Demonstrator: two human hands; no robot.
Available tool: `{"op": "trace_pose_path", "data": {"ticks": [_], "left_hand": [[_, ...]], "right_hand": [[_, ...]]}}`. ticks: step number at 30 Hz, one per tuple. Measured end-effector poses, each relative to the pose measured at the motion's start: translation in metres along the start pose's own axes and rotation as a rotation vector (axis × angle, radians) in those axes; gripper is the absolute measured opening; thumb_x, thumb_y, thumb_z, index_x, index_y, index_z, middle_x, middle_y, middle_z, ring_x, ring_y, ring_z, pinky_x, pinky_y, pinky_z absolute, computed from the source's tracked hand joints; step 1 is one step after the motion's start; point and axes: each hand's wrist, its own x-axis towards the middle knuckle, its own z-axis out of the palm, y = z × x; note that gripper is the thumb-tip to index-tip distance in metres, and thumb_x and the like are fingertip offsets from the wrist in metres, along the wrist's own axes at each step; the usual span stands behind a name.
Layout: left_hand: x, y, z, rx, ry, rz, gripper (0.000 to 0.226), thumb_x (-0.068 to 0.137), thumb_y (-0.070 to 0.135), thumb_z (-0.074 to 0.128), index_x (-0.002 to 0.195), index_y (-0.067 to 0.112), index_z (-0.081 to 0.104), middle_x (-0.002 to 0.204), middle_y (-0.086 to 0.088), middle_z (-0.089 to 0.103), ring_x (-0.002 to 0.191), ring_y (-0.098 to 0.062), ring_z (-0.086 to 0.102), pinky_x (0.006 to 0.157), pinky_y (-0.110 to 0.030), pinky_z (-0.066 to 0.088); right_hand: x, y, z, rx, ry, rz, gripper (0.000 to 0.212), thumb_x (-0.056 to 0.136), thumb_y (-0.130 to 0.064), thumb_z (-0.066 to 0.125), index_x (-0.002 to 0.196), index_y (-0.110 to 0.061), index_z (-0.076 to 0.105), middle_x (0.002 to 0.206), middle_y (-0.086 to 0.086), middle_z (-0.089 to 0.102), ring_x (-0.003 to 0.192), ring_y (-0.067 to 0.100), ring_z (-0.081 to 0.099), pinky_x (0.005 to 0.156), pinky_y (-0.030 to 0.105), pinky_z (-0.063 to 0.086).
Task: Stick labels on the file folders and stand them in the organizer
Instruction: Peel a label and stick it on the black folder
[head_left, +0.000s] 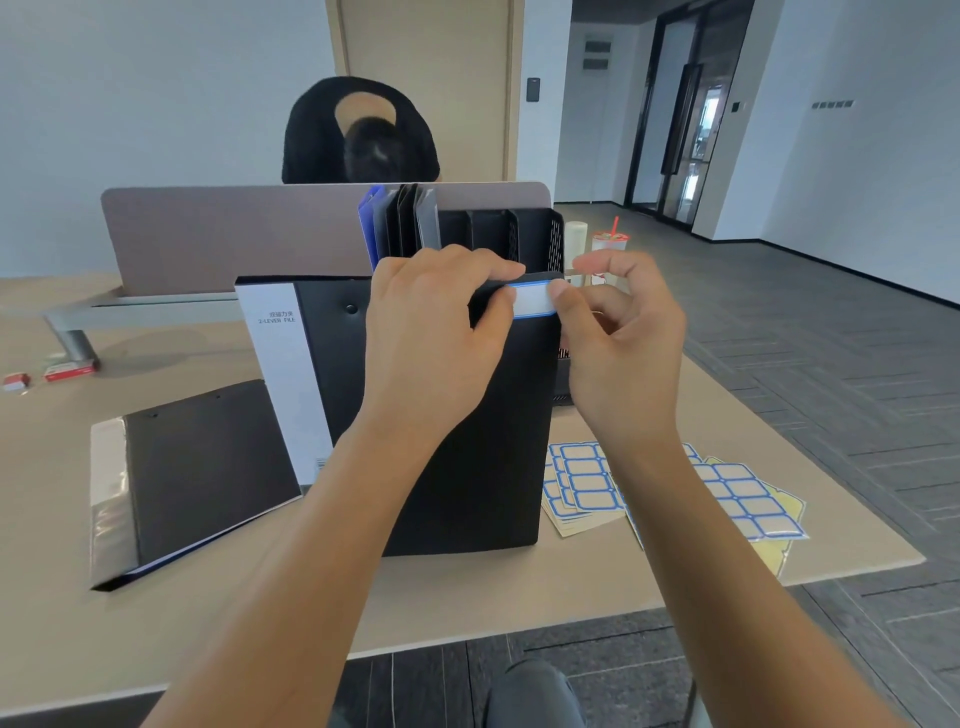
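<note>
Folder (488, 415), black and matte, stands upright on the desk (519, 597) before the organizer (535, 234); my left hand (436, 332) grips its top edge, my right hand (618, 332) thumb presses the blue-bordered white label (532, 300) there.

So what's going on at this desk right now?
A person is labelling a black folder held upright on the desk. The left hand grips its top edge while the right hand presses a blue-bordered label onto it. Behind, the organizer already holds several folders; label sheets lie to the right.
</note>
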Motion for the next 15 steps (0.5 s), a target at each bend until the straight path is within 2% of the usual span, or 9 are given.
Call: {"op": "trace_pose_path", "data": {"ticks": [3,6,8,10,15], "left_hand": [[0.001,-0.001,0.0,0.005,-0.003,0.006,0.021,0.092,0.024,0.069,0.112,0.027,0.076,0.101,0.01,0.075,0.091,-0.009,0.061,0.09,-0.036,0.045],[0.001,-0.002,0.002,0.008,0.007,0.008,0.021,0.092,0.023,0.068,0.112,0.027,0.075,0.101,0.01,0.075,0.091,-0.008,0.06,0.09,-0.035,0.044],[0.001,-0.003,0.002,0.008,0.017,0.006,0.022,0.091,0.023,0.069,0.111,0.027,0.075,0.101,0.009,0.075,0.091,-0.002,0.048,0.088,-0.03,0.037],[0.0,-0.005,0.002,0.01,0.012,0.018,0.024,0.089,0.022,0.071,0.112,0.026,0.075,0.099,0.008,0.074,0.089,0.005,0.036,0.086,-0.03,0.035],[0.002,-0.009,0.0,0.005,-0.029,0.048,0.028,0.089,0.018,0.071,0.116,0.026,0.074,0.102,0.009,0.074,0.087,0.004,0.037,0.085,-0.029,0.034]], "right_hand": [[-0.003,0.003,-0.001,0.018,-0.008,0.003,0.016,0.1,-0.016,0.066,0.114,-0.015,0.061,0.072,0.001,0.073,0.062,0.019,0.057,0.07,0.049,0.057],[-0.006,0.006,-0.003,0.043,-0.017,0.029,0.027,0.095,-0.015,0.075,0.118,-0.014,0.06,0.084,0.001,0.079,0.063,0.004,0.059,0.071,0.033,0.051],[-0.007,0.007,-0.003,0.054,-0.022,0.03,0.029,0.094,-0.013,0.077,0.118,-0.014,0.06,0.085,0.002,0.079,0.061,0.002,0.059,0.072,0.026,0.047],[-0.006,0.009,-0.001,0.06,-0.023,0.024,0.028,0.094,-0.011,0.076,0.117,-0.014,0.061,0.086,0.003,0.079,0.061,0.003,0.059,0.071,0.026,0.046],[-0.005,0.012,0.0,0.076,-0.027,0.026,0.024,0.095,-0.008,0.073,0.114,-0.016,0.062,0.093,0.009,0.078,0.064,0.005,0.059,0.068,0.024,0.046]]}}
